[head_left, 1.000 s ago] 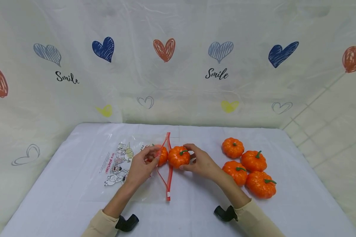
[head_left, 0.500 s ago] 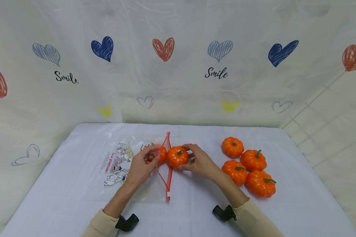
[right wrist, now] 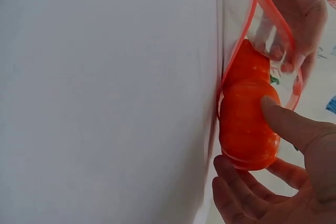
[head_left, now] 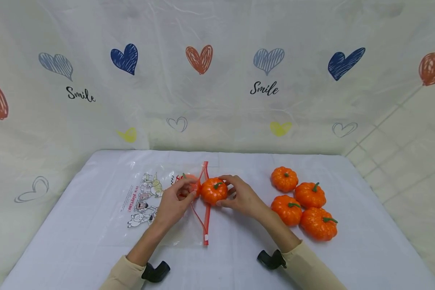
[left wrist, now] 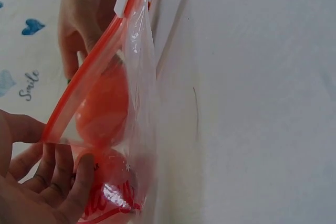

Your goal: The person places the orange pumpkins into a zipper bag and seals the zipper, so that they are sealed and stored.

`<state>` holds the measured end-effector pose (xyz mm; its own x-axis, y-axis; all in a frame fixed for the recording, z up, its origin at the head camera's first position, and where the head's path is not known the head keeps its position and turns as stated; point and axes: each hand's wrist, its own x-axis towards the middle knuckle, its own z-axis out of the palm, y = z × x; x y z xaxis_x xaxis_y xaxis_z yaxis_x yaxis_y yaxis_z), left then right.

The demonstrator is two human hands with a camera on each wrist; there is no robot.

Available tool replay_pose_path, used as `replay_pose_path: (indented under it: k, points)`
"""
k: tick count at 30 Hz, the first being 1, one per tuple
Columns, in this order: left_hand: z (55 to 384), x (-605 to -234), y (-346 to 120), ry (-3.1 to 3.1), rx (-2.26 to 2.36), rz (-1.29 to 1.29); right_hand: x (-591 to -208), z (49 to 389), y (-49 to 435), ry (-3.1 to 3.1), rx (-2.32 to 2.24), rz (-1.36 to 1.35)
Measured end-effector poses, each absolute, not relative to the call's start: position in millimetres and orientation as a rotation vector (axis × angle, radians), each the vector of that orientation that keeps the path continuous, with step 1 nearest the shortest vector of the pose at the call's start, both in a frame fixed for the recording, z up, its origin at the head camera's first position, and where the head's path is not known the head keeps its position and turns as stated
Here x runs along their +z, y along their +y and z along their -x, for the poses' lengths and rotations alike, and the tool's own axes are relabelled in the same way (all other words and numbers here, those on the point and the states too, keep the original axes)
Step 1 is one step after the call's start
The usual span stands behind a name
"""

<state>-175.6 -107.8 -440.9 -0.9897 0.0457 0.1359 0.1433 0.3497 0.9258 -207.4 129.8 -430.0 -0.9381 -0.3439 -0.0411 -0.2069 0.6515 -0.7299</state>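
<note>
A clear zip bag [head_left: 121, 225] with cartoon print lies flat on the white table, its red-edged mouth [head_left: 207, 217] spread toward the right. My left hand [head_left: 174, 201] pinches the upper lip of that mouth between thumb and fingers. With thumb and fingers round its side, my right hand [head_left: 244, 197] grips a small orange pumpkin [head_left: 214, 191] with a green stem at the opening. In the right wrist view this gripped pumpkin [right wrist: 247, 124] presses against another pumpkin [right wrist: 247, 64] inside the bag. The left wrist view shows the inner pumpkin [left wrist: 110, 182] through the film, partly behind my fingers.
Several more orange pumpkins [head_left: 309, 196] sit grouped on the right of the table, beside my right forearm. A white slider [head_left: 206, 237] is at the near end of the zip. Behind the table hangs a white sheet [head_left: 217, 100] printed with hearts.
My right hand has moved slightly left, pushing its pumpkin further into the bag's mouth. The inner pumpkin has shifted left with it. My left hand has stayed at the lip.
</note>
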Motion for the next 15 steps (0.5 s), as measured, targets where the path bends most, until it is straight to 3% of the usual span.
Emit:
replay_pose_path:
  k: [15]
  points:
    - [175, -442, -108, -2.518, -1.695, 0.229, -432, 208, 119, 2.671, -1.202, 0.397]
